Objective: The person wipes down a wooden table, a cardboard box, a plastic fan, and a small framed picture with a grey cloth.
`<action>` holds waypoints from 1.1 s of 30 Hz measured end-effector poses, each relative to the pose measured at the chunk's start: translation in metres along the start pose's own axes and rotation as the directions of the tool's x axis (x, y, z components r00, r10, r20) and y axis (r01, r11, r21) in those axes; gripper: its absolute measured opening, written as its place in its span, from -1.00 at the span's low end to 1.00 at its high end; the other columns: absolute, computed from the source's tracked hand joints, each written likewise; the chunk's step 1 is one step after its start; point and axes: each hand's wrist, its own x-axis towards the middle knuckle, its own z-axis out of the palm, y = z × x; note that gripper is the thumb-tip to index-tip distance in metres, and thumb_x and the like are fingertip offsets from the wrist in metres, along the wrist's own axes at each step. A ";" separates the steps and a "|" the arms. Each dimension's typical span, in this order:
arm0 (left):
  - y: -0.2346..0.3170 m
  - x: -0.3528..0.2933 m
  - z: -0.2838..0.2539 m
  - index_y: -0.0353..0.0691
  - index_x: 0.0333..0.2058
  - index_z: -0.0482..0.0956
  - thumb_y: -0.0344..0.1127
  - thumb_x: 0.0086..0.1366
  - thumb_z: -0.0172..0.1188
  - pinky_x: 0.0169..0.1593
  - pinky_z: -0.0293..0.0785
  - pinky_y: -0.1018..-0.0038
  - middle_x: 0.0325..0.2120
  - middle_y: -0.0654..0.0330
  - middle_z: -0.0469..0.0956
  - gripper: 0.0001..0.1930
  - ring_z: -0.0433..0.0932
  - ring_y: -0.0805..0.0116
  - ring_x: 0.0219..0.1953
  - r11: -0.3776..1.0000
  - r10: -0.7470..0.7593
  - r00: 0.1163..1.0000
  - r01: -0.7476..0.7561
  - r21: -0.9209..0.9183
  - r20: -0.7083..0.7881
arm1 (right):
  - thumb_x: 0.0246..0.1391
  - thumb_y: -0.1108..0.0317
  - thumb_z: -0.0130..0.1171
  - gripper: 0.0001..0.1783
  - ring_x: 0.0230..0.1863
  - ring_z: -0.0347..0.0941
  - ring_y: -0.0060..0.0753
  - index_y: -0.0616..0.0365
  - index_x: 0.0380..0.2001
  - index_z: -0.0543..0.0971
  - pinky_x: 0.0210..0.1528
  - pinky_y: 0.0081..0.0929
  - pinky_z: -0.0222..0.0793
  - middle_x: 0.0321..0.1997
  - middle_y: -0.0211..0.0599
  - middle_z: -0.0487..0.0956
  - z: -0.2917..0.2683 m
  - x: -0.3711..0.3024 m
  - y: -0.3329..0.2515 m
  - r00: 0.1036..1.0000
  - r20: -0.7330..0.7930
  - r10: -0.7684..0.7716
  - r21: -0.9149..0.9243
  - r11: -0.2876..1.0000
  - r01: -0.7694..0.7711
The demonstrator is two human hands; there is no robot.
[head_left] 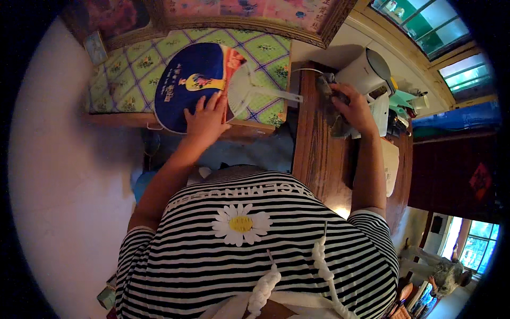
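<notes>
My left hand [206,118] lies flat with its fingers spread on a paddle-shaped hand fan [178,80]. The fan has a dark blue face with a yellow vase picture, a red-orange band and a pale handle pointing right. It rests on a table covered with a green, flowered cloth [271,53] and overhangs the near edge. Over the brown wooden cabinet [313,143] to the right, my right hand [355,109] is closed, thumb and fingers around a dark grey, rumpled cloth [338,126]. Part of that cloth is hidden under the hand.
Behind my right hand stands a light-coloured bin-like container [361,69] with a grey lid. White and dark items, including a white board-like piece [390,165], crowd the cabinet's right side. Large framed pictures [239,16] lean at the back. A person [449,276] is at the far lower right.
</notes>
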 end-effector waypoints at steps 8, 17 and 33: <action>-0.018 -0.003 -0.001 0.04 0.13 0.11 -0.08 -0.07 0.26 0.00 0.13 -0.23 0.17 0.26 0.06 -0.23 0.06 0.03 0.16 0.996 -0.051 0.998 0.054 0.066 -0.047 | -0.18 0.37 0.11 -0.66 -0.12 0.37 -0.07 0.04 -0.21 0.51 -0.08 -0.29 0.31 -0.15 -0.20 0.45 0.070 0.043 -0.007 0.978 0.006 -0.208 -0.157 0.966 0.206; -0.027 -0.003 0.003 0.05 0.12 0.14 -0.07 -0.09 0.28 0.00 0.13 -0.23 0.17 0.30 0.06 -0.23 0.06 0.04 0.16 0.999 -0.052 0.996 0.052 0.006 -0.068 | -0.17 0.32 0.02 -0.64 -0.11 0.37 -0.13 -0.21 -0.20 0.52 -0.15 -0.23 0.37 -0.11 -0.42 0.43 0.120 0.068 -0.011 0.966 0.232 -0.114 -0.422 0.883 0.206; -0.029 -0.003 0.002 0.08 0.11 0.14 -0.05 -0.09 0.27 -0.04 0.17 -0.24 0.18 0.33 0.03 -0.24 0.05 0.02 0.15 0.998 -0.031 0.999 0.033 0.049 -0.037 | -0.22 0.38 0.05 -0.64 -0.15 0.40 -0.15 -0.06 -0.23 0.52 -0.13 -0.28 0.35 -0.19 -0.29 0.45 0.097 0.079 -0.017 0.912 0.406 -0.047 -0.428 0.873 0.236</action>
